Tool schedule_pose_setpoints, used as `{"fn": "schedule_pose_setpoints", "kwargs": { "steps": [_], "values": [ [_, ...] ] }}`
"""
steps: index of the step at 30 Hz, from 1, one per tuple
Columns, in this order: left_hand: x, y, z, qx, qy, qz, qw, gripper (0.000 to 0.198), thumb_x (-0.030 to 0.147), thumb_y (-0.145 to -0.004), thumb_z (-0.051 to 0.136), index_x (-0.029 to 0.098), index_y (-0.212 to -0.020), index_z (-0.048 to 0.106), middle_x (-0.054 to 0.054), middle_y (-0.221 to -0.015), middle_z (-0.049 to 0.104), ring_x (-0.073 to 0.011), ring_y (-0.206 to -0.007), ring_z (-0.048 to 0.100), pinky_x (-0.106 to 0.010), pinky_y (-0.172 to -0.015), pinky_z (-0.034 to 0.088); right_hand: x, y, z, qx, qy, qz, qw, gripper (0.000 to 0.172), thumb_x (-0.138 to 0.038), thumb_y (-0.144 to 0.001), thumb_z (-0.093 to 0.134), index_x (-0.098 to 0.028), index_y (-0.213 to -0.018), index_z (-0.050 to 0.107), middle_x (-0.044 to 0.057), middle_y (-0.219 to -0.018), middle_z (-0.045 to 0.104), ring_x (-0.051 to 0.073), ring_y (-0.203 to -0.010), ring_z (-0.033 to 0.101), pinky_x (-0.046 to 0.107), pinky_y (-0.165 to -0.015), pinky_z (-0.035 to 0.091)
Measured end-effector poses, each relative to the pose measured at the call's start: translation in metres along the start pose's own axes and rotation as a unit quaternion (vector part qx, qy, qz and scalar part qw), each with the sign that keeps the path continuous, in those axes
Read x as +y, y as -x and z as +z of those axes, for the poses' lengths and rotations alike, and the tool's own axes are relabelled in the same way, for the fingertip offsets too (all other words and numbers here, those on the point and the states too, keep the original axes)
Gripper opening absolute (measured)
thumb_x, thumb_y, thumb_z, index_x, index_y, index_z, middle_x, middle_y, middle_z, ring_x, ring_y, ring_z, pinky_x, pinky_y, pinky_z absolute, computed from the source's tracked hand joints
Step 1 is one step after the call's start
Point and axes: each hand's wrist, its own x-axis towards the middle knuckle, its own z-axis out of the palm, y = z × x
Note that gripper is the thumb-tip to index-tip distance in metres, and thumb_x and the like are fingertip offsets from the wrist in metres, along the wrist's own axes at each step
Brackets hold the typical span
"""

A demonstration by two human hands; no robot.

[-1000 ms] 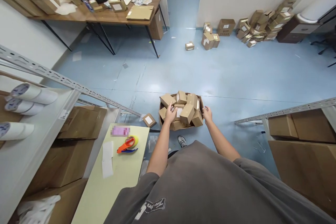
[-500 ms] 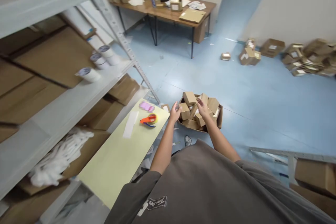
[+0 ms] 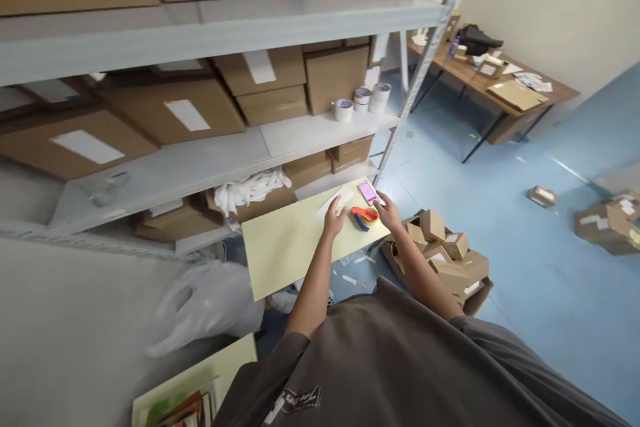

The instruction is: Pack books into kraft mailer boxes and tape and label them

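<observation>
My left hand (image 3: 334, 215) hovers over the pale yellow-green table (image 3: 290, 247), fingers apart, right beside a white paper strip (image 3: 334, 202). My right hand (image 3: 387, 212) reaches toward the orange and blue tape dispenser (image 3: 365, 217), its fingers loosely spread just to the dispenser's right, holding nothing that I can see. A pink phone (image 3: 369, 191) lies at the table's far corner, just beyond both hands. The open carton (image 3: 473, 295) heaped with several small brown boxes (image 3: 433, 223) sits on the blue floor to my right.
A grey metal shelving unit (image 3: 210, 20) with large cardboard boxes and tape rolls (image 3: 361, 98) stands behind the table. A white plastic bag (image 3: 205, 303) lies at lower left. A wooden table (image 3: 500, 80) stands far right; loose boxes (image 3: 543, 195) dot the floor.
My view has swung left from the carton of small boxes to the shelving. Both hands have left the carton and moved over the yellow-green table by the tape dispenser.
</observation>
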Motion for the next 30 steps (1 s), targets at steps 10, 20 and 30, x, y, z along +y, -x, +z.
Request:
{"fn": "schedule_pose_setpoints", "kwargs": {
  "steps": [10,20,30],
  "values": [
    [-0.031,-0.019,-0.047,0.018,-0.009,-0.018,1.0,0.062,0.045,-0.095,0.074,0.027,-0.153,0.058,-0.013,-0.165,0.05,-0.0315,-0.156,0.043,-0.053,-0.129,0.032,-0.003,-0.031,0.062,-0.037,0.106,-0.049,0.992,0.056,-0.043,-0.095,0.061,-0.023,-0.147,0.064,0.012,-0.156,0.061,0.032,-0.143,0.056,0.053,-0.121,0.045],
    [-0.099,-0.041,0.044,0.003,-0.043,-0.12,0.992,0.056,0.039,-0.097,0.07,0.024,-0.15,0.061,-0.014,-0.159,0.057,-0.0312,-0.15,0.05,-0.05,-0.125,0.04,0.117,-0.05,0.061,-0.09,0.172,0.083,0.977,0.05,-0.039,-0.088,0.073,-0.019,-0.134,0.071,0.015,-0.137,0.071,0.032,-0.126,0.067,0.045,-0.111,0.051],
    [-0.145,-0.027,0.084,0.049,-0.092,-0.208,0.972,0.052,0.028,-0.098,0.062,0.023,-0.149,0.063,-0.014,-0.154,0.062,-0.0309,-0.135,0.062,-0.048,-0.114,0.051,0.184,-0.041,0.111,-0.206,0.306,0.165,0.915,0.046,-0.033,-0.094,0.072,-0.008,-0.131,0.062,0.029,-0.135,0.067,0.039,-0.132,0.061,0.049,-0.115,0.04]
  ]
}}
